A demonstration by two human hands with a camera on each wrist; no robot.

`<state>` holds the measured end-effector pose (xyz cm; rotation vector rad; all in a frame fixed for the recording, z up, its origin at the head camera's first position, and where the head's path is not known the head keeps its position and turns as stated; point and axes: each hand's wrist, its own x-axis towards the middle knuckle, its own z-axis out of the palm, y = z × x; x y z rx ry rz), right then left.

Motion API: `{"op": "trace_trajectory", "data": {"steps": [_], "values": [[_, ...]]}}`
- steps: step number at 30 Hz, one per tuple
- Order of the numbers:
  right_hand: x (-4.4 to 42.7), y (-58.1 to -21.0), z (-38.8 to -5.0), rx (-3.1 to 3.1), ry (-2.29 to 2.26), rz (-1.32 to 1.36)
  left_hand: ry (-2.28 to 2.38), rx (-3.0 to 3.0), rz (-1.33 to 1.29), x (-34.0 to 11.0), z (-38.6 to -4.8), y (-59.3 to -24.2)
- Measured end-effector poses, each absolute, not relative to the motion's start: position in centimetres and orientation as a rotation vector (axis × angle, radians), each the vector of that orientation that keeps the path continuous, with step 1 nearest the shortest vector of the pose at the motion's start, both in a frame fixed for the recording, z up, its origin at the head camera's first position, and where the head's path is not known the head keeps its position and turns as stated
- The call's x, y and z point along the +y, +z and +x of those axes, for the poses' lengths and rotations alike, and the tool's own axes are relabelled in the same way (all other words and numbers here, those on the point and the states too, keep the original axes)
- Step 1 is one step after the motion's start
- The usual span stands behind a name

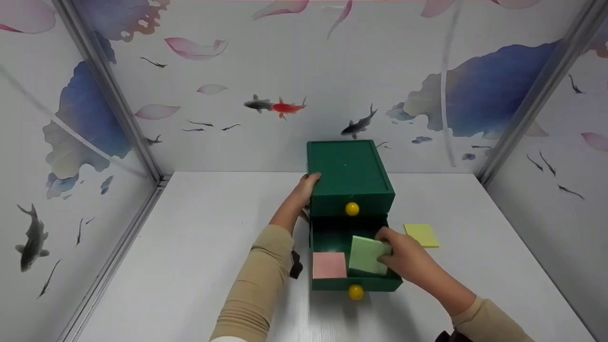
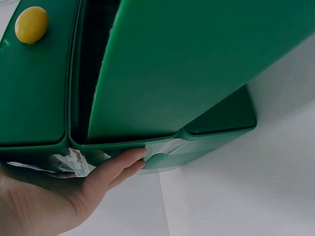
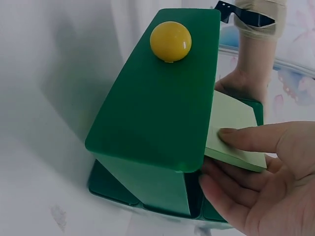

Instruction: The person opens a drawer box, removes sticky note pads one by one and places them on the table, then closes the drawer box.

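Note:
A green drawer cabinet stands on the white table, one drawer pulled out below the shut top drawer. Against the cabinet's left side rests my left hand; in the left wrist view its fingers lie fairly straight along the taped side wall. My right hand pinches a light green sticky note pad between thumb and fingers, tilted inside the pulled-out drawer. The right wrist view shows the thumb on the face of that pad. A pink sticky note pad lies in the drawer's front left.
On the table right of the cabinet lies a yellow sticky note pad. Round yellow knobs stick out from the drawer fronts. White panels printed with fish and petals enclose the table at the back and sides.

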<state>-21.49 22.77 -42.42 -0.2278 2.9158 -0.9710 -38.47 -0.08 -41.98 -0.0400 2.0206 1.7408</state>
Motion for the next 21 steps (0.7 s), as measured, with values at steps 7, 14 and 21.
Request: {"op": "trace_trajectory", "data": {"steps": [7, 14, 21], "values": [[24.7, -41.8, -20.4, 3.025, -1.08, -0.257, 1.743, 2.012, -0.065, 0.1, -38.6, -42.0], [27.3, -41.0, -19.9, 3.085, -1.127, -0.263, 1.726, 2.015, -0.081, 0.0, -38.7, -41.9], [29.7, -40.6, -19.3, 3.022, -1.217, -0.167, 1.724, 2.014, -0.083, 0.0, -38.8, -41.9]]}}
